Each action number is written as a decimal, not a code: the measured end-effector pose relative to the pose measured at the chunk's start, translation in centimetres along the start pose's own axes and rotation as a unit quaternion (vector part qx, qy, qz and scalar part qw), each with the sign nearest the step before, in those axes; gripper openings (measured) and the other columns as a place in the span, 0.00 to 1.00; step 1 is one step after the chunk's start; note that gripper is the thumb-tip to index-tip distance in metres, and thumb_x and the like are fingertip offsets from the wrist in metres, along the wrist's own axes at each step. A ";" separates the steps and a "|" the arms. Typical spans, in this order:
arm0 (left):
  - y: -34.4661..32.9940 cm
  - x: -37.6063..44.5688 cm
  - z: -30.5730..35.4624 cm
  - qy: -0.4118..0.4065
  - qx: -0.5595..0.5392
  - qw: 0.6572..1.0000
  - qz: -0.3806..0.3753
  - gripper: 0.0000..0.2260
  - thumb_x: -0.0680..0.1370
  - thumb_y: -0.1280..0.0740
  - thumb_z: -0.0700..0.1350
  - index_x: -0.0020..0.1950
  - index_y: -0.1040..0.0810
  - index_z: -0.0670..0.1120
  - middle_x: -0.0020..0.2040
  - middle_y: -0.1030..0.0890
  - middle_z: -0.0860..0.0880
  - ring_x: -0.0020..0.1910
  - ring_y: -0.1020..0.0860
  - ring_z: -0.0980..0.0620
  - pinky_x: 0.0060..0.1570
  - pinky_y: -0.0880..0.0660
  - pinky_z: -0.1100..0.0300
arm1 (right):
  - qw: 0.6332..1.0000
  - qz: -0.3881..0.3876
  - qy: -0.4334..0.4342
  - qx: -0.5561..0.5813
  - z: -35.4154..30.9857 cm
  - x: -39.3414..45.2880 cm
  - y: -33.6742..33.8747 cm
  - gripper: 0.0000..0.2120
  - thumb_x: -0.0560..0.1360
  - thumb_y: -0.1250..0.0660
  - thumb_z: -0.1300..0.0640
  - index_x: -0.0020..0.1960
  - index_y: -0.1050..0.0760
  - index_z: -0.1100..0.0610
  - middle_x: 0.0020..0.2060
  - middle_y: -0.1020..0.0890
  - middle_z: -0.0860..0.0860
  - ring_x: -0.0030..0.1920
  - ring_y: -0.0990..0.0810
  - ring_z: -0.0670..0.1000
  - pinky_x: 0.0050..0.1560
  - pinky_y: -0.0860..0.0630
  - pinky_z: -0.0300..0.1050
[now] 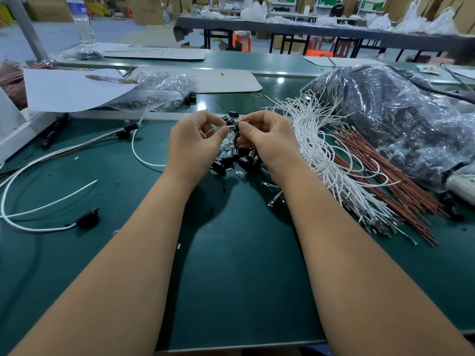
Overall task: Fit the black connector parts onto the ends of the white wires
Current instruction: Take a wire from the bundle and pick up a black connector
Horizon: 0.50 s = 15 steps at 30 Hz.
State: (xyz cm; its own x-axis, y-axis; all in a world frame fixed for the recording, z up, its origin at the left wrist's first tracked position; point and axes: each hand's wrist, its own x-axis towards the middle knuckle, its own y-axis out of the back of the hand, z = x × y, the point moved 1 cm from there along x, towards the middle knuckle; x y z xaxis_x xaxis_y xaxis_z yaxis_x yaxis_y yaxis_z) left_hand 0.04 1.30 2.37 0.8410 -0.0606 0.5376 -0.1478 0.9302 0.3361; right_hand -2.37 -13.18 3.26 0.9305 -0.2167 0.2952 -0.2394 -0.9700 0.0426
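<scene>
I have both hands raised a little above the dark green tabletop (231, 265), meeting over the work. My left hand (198, 140) has thumb and forefinger pinched on the end of a thin white wire (227, 127), the other fingers curled underneath; I hold it close to the tip so it stays stiff as it goes in. My right hand (264, 136) is curled round a small black connector part (236, 128), thumb pressing it from the front, so its opening faces the wire end. The two touch at that point; how far the wire is seated I cannot tell, since my fingers cover the joint. I judge this to be the fitting step itself.

Directly beneath my hands lies a loose heap of black connector parts (239, 159) mixed with small clear bits, kept there so the next piece is close by. To my right a thick bundle of white wires (318, 155) fans out beside a sheaf of reddish-brown wires (380, 176), and behind them sits a large crinkled clear plastic bag of dark parts (395, 116). To my left, finished white wires with black connectors fitted (88, 218) lie apart from the stock, and a smaller clear plastic bag (159, 91) rests beyond. Nothing blocks the joint except my own fingers.
</scene>
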 end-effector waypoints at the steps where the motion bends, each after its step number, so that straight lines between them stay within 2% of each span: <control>1: 0.1 0.0 0.0 -0.006 0.022 1.000 0.018 0.01 0.74 0.28 0.43 0.43 0.19 0.48 0.27 0.29 0.56 0.25 0.33 0.61 0.30 0.36 0.69 | 1.000 0.000 0.002 -0.006 0.0 0.0 0.0 0.06 0.75 0.31 0.66 0.43 0.23 0.57 0.33 0.19 0.51 0.30 0.20 0.45 0.36 0.21 0.38; 3: 0.2 0.0 -0.1 -0.016 0.049 0.998 0.026 0.02 0.75 0.29 0.44 0.42 0.19 0.48 0.29 0.26 0.58 0.27 0.30 0.64 0.31 0.35 0.70 | 1.000 -0.003 0.005 -0.022 0.0 0.0 -0.1 0.06 0.75 0.31 0.66 0.42 0.23 0.57 0.32 0.19 0.51 0.30 0.20 0.45 0.36 0.21 0.38; 5: 0.2 0.0 -0.2 -0.021 0.055 0.998 0.018 0.02 0.75 0.29 0.44 0.43 0.18 0.47 0.30 0.25 0.59 0.28 0.29 0.64 0.33 0.33 0.67 | 1.000 -0.003 0.008 -0.030 0.1 -0.1 -0.2 0.06 0.75 0.31 0.66 0.43 0.23 0.57 0.32 0.20 0.51 0.30 0.20 0.44 0.36 0.22 0.37; 7: 0.1 0.0 -0.3 -0.014 0.049 0.999 0.014 0.03 0.76 0.30 0.45 0.42 0.19 0.48 0.27 0.27 0.56 0.27 0.32 0.60 0.33 0.33 0.62 | 0.999 -0.002 0.012 -0.038 0.1 -0.1 -0.3 0.06 0.75 0.31 0.66 0.42 0.23 0.57 0.32 0.20 0.50 0.30 0.20 0.44 0.36 0.22 0.37; 10: -0.1 0.0 -0.3 0.005 0.033 0.999 0.010 0.05 0.76 0.31 0.44 0.40 0.20 0.48 0.24 0.33 0.55 0.24 0.37 0.58 0.30 0.37 0.60 | 0.999 -0.003 0.013 -0.041 0.1 -0.2 -0.4 0.06 0.75 0.31 0.66 0.42 0.23 0.57 0.31 0.20 0.51 0.30 0.20 0.45 0.36 0.22 0.38; 13: -0.3 -0.1 0.1 0.020 -0.003 1.000 0.005 0.06 0.77 0.31 0.43 0.40 0.20 0.47 0.25 0.34 0.53 0.25 0.38 0.56 0.30 0.39 0.60 | 1.000 -0.003 0.004 -0.030 0.1 -0.2 -0.4 0.05 0.75 0.31 0.65 0.42 0.23 0.57 0.32 0.20 0.51 0.31 0.21 0.46 0.39 0.21 0.42; 15: -0.3 -0.2 0.4 0.031 -0.035 0.999 0.006 0.06 0.77 0.31 0.42 0.40 0.21 0.47 0.27 0.33 0.50 0.27 0.38 0.54 0.30 0.39 0.60 | 1.000 -0.001 -0.002 -0.024 0.1 -0.3 -0.4 0.05 0.75 0.31 0.64 0.42 0.23 0.57 0.31 0.20 0.51 0.30 0.22 0.46 0.38 0.22 0.41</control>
State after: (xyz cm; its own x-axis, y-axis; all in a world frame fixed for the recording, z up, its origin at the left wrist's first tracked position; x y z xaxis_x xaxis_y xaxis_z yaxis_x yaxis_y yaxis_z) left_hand -0.25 0.88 2.46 0.8699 -0.0292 0.4924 -0.1232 0.9537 0.2742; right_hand -2.51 -12.79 3.06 0.9322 -0.2149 0.2913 -0.2503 -0.9640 0.0899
